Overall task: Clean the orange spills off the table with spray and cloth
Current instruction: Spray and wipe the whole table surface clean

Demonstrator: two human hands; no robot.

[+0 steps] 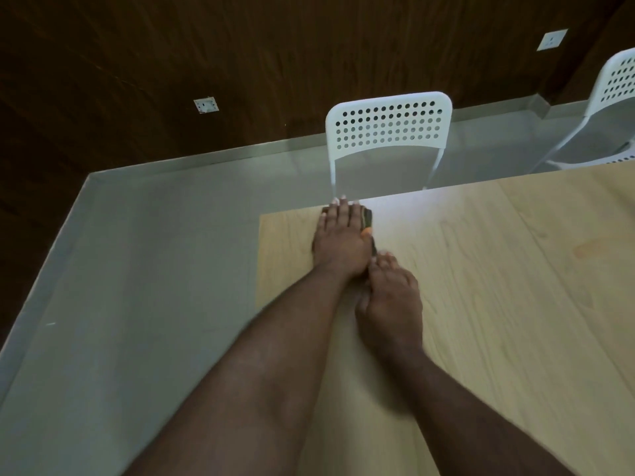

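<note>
While left hand point(340, 240) presses cloth point(368, 218) flat, right hand point(390, 297) adjacent

My dark cloth point(367, 219) lay flat near the table's point(481, 286) far corner, mostly hidden under my palm, beside a small orange spot point(367, 230)

1. The place looks like an office or meeting room rather than a home; which of the two cannot be told.
2. A large light wood-grain table point(498, 286) fills the lower right of the frame.
3. A white perforated-back chair point(388, 128) stands at the table's far edge, centre top; a second matching chair point(615, 84) sits at the upper right edge.
4. Dark wood wall panelling point(171, 46) spans the top, carrying a white wall socket point(206, 105) at upper left and another socket point(552, 39) at upper right.
5. A smooth grey floor point(137, 252) with a grey skirting strip occupies the left.
</note>
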